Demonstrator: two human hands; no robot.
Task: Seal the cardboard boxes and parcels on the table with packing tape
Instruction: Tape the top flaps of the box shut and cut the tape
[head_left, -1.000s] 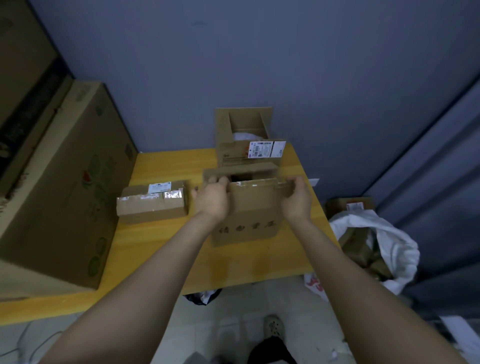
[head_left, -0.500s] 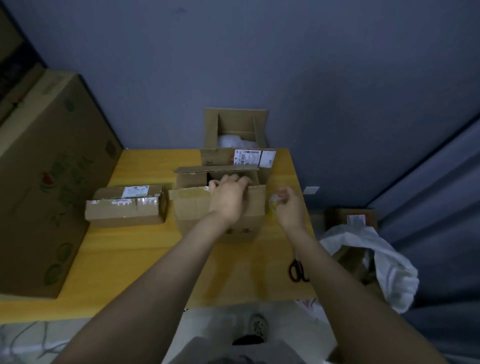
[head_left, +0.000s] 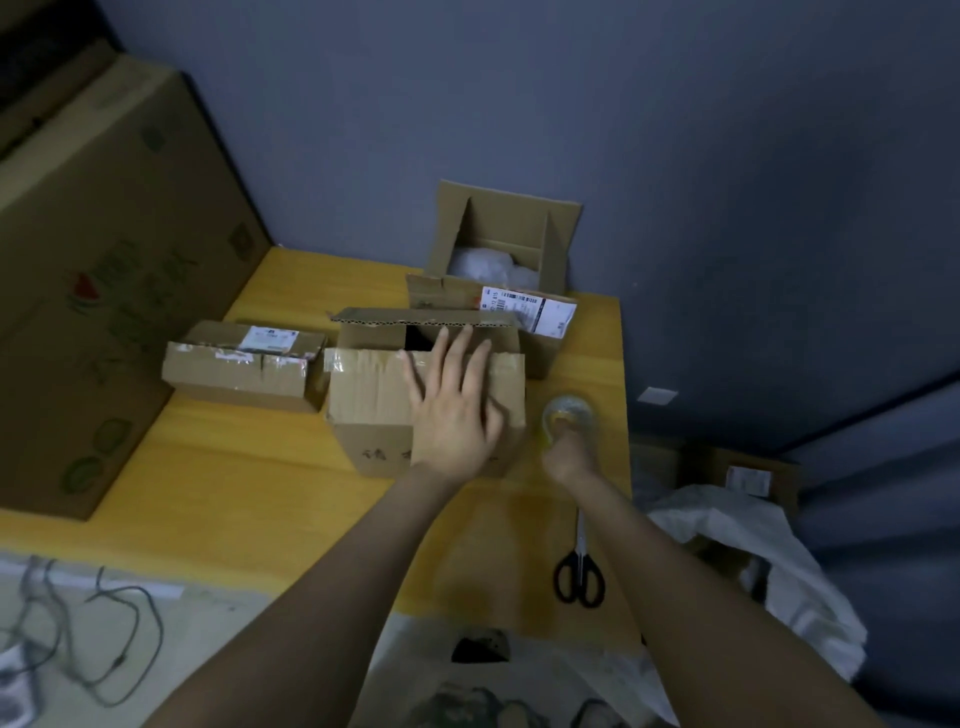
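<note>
A brown cardboard box (head_left: 374, 400) stands mid-table, its near flap folded down and its far flap still raised. My left hand (head_left: 453, 405) lies flat on the near flap with straight fingers, pressing it down. Just right of the box, my right hand (head_left: 567, 454) grips a roll of clear packing tape (head_left: 569, 414). A flat parcel (head_left: 239, 366) with old tape and a white label lies to the box's left. Behind it, an open box (head_left: 498, 244) with white padding inside stands against the wall.
A very large printed carton (head_left: 98, 270) fills the left side of the yellow table (head_left: 234, 478). Black scissors (head_left: 579, 569) lie near the table's front right edge. A white bag (head_left: 748, 561) and another labelled box (head_left: 748, 475) sit on the floor at right. Cables lie on the floor at left.
My left hand has flattened onto the box's near flap. My right hand left the box, moved right and now grips the tape roll. The view has tilted down.
</note>
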